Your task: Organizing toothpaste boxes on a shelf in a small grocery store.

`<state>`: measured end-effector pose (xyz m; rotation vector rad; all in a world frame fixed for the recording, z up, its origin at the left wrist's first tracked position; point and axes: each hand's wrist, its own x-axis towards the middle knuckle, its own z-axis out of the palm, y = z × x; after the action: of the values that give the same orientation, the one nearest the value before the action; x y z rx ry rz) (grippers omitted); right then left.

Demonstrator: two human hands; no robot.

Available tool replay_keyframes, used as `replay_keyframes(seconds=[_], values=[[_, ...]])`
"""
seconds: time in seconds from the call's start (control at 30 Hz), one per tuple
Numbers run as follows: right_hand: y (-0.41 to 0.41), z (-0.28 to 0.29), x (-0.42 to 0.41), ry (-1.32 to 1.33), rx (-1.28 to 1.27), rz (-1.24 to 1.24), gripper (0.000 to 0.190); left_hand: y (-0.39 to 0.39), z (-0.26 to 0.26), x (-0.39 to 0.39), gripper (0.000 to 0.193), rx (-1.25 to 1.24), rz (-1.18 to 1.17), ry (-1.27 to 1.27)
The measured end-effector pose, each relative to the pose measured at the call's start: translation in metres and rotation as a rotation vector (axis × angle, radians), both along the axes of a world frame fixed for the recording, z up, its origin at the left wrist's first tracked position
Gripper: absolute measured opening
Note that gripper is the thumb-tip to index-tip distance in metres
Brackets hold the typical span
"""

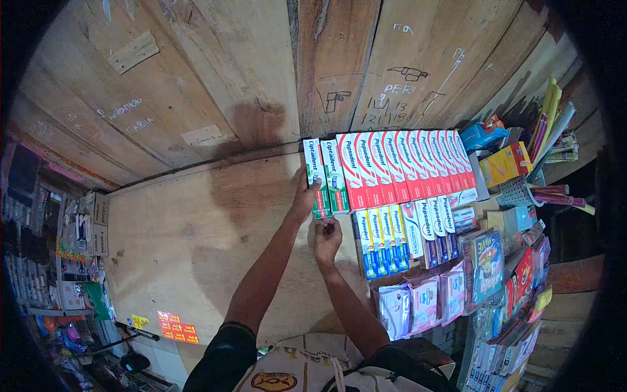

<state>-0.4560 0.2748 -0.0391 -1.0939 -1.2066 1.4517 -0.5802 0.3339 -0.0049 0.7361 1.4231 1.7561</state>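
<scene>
My left hand (304, 198) grips the side of a green and white Ciptadent toothpaste box (316, 171), at the left end of a row. My right hand (327, 237) is curled at the lower end of that box; its fingertips are partly hidden, so what they touch is unclear. Beside it to the right lies a second Ciptadent box (335, 176), then a row of several red and white Pepsodent boxes (399, 169). Below them are yellow and blue Pepsodent boxes (382, 240), a Sensodyne box (413, 230) and several blue and white Pepsodent boxes (433, 225).
A plywood surface (196, 245) meets a plank wall (235, 59). Plastic-wrapped packs (423, 306) line the near right edge. At the right stand a yellow box (504, 164) and a woven basket (519, 193). Shelves of goods (73, 294) are at far left.
</scene>
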Motion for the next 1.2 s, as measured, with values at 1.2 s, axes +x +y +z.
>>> replay_keyframes(seconds=[1.2], values=[[-0.001,0.037,0.057,0.063,-0.118,0.276,0.018,-0.04,0.034,0.044,0.052,-0.141,-0.024,0.172]])
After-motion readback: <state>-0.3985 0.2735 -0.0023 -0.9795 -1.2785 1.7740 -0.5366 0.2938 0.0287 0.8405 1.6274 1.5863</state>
